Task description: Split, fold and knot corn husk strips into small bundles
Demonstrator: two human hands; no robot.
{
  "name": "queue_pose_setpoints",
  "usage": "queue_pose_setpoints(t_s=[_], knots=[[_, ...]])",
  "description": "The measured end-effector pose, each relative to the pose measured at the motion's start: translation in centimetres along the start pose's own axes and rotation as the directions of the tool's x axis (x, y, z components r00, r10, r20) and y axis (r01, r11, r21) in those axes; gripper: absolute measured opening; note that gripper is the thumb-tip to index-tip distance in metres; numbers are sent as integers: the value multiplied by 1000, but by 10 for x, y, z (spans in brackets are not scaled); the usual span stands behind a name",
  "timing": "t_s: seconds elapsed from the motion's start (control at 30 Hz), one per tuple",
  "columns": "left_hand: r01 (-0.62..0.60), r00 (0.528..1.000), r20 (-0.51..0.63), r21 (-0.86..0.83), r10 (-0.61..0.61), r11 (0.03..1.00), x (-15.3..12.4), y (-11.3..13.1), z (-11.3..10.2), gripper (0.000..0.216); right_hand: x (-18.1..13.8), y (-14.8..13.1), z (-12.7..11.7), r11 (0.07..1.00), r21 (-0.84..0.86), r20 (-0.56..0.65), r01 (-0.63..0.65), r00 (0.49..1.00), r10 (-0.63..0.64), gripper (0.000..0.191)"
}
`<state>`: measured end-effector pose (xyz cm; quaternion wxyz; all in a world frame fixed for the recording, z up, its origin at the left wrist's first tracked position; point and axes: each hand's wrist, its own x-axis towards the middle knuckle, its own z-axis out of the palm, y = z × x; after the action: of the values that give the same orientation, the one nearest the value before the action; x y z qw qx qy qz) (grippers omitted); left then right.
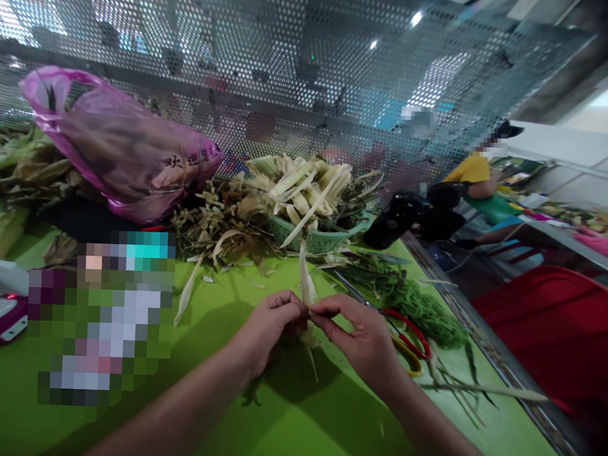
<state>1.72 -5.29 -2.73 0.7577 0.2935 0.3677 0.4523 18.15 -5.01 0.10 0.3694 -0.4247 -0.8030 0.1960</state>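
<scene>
Over the bright green table (297, 427), both my hands pinch a pale strip of corn husk (307, 284) that stands up between them. My left hand (268, 330) is closed on its lower part from the left. My right hand (362, 340) is closed on it from the right, fingertips meeting the left ones. More husk hangs below the hands, partly hidden. Red-handled scissors (405, 331) lie just right of my right hand.
A green basket (323, 240) heaped with pale husks sits behind, with loose husk scraps around. A pink plastic bag (122, 155) lies at back left, green strands (421, 308) at right. A perforated metal screen backs the table. A person in yellow sits far right beside a red chair (554, 323).
</scene>
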Motion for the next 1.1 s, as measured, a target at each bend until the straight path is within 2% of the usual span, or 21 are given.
queue_pose_setpoints(t_s=[0.13, 0.27, 0.43, 0.6, 0.87, 1.1], knots=[[34, 999, 18, -18, -34, 999, 0, 0, 1, 10, 0, 1, -1, 1000, -18, -4, 24, 1000, -24, 7], [51, 999, -8, 19, -51, 998, 0, 1, 1, 4, 1, 2, -2, 999, -28, 13, 34, 999, -34, 9], [57, 997, -42, -1, -57, 998, 0, 0, 1, 8, 2, 0, -3, 999, 5, 63, 47, 997, -47, 8], [29, 999, -20, -2, -29, 1000, 0, 0, 2, 15, 1, -2, -2, 999, -15, 48, -39, 998, 39, 8], [-69, 997, -9, 105, 71, 992, -4, 4, 5, 14, 1, -7, 3, 986, 26, -31, -164, 986, 165, 6], [-35, 999, -28, 111, 38, 993, -3, 4, 5, 17, 1, -3, 2, 955, 222, -7, -199, 979, 206, 8]])
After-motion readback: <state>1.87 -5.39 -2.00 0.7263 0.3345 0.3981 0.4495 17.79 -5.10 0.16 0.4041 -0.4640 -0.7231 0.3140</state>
